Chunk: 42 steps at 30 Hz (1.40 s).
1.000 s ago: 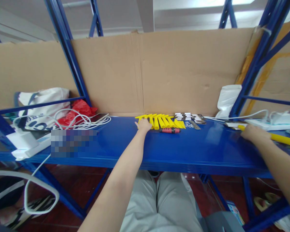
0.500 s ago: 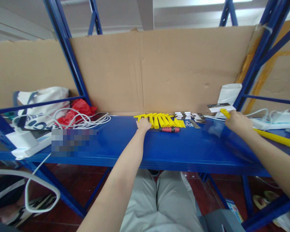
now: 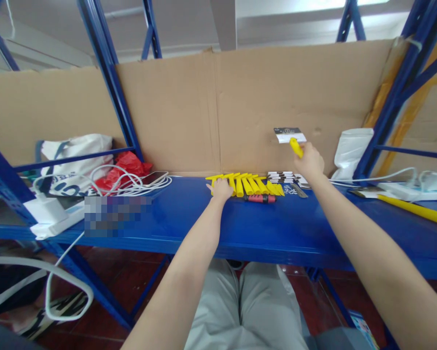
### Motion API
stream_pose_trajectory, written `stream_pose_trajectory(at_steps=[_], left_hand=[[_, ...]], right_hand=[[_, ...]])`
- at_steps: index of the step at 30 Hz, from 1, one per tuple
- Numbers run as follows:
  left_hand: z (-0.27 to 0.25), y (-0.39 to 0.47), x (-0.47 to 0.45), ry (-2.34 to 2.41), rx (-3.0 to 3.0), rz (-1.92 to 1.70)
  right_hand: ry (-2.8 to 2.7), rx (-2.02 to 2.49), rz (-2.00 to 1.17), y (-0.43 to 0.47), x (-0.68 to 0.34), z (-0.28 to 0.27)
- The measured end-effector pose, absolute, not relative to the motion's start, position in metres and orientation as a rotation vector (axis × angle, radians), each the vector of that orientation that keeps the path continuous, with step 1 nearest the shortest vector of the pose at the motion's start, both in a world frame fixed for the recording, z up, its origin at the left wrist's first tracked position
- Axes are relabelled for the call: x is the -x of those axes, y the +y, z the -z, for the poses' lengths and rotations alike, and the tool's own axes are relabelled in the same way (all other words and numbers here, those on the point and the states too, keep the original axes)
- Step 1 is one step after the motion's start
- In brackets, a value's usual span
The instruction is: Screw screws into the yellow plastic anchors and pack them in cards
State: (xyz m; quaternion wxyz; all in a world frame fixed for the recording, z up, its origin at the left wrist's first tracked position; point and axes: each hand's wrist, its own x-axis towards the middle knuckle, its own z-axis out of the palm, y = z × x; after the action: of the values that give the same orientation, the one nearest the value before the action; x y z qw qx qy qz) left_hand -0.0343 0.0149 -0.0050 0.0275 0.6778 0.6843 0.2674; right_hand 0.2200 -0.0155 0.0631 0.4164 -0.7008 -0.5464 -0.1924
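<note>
My right hand point(image 3: 310, 160) is raised over the shelf, fingers closed round the yellow handle of a scraper point(image 3: 296, 147). Its wide, flat black-and-white head point(image 3: 289, 135) points away from me, in front of the cardboard. Down on the shelf, my left hand point(image 3: 222, 189) lies at the left end of a row of yellow T-shaped plastic handles point(image 3: 248, 185). Its fingers are closed over one of these, largely hidden by the hand. Just in front of the row lies a red and black screwdriver point(image 3: 260, 199).
Black-and-white packets point(image 3: 281, 177), small metal parts point(image 3: 290, 190) and a grey blade point(image 3: 300, 190) lie right of the row. Farther right are a white pouch point(image 3: 352, 151) and a long yellow-handled tool point(image 3: 415, 209). White cables point(image 3: 145, 182) and a power strip point(image 3: 60, 221) occupy the left.
My right hand has carried the scraper left and upward from the white pouch toward the middle. My left hand stays at the row. The view has shifted slightly.
</note>
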Motion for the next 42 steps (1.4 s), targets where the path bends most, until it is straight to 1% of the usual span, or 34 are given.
stream_pose_trajectory(at_steps=[3,7,11,14,17,22,27,31,36,39,42], left_hand=[[0.0,0.014,0.029,2.037,-2.158,-1.002],[-0.004,0.013,0.015,1.763,-2.253,-1.2],[0.0,0.008,-0.003,1.5,-2.225,-1.207],[0.004,0.003,-0.014,1.23,-2.227,-1.189],[0.006,0.0,-0.022,0.992,-2.13,-1.261],[0.0,-0.004,-0.027,0.872,-1.886,-1.387],[-0.005,-0.008,-0.024,0.945,-1.767,-1.378],[-0.004,-0.007,-0.021,0.919,-1.69,-1.335],[-0.006,-0.005,-0.019,0.926,-1.552,-1.363],[-0.009,-0.005,-0.019,0.979,-1.47,-1.425],[-0.012,-0.006,-0.018,1.006,-1.408,-1.486]], right_hand=[[-1.379,1.623,0.48,-0.005,-0.204,-0.051],[-1.518,1.573,0.454,-0.004,-0.188,-0.024],[-1.671,1.624,0.386,-0.008,-0.179,-0.008],[-1.706,1.643,0.337,-0.008,-0.173,-0.006],[-1.75,1.63,0.324,-0.01,-0.167,-0.007],[-1.774,1.592,0.274,-0.017,-0.157,-0.01],[-1.776,1.482,0.145,-0.015,-0.154,-0.009],[-1.733,1.295,-0.059,-0.005,-0.157,-0.006],[-1.56,1.14,-0.522,-0.005,-0.158,-0.008],[-1.427,1.153,-0.75,-0.01,-0.162,-0.013],[-1.343,1.18,-0.908,-0.011,-0.168,-0.014]])
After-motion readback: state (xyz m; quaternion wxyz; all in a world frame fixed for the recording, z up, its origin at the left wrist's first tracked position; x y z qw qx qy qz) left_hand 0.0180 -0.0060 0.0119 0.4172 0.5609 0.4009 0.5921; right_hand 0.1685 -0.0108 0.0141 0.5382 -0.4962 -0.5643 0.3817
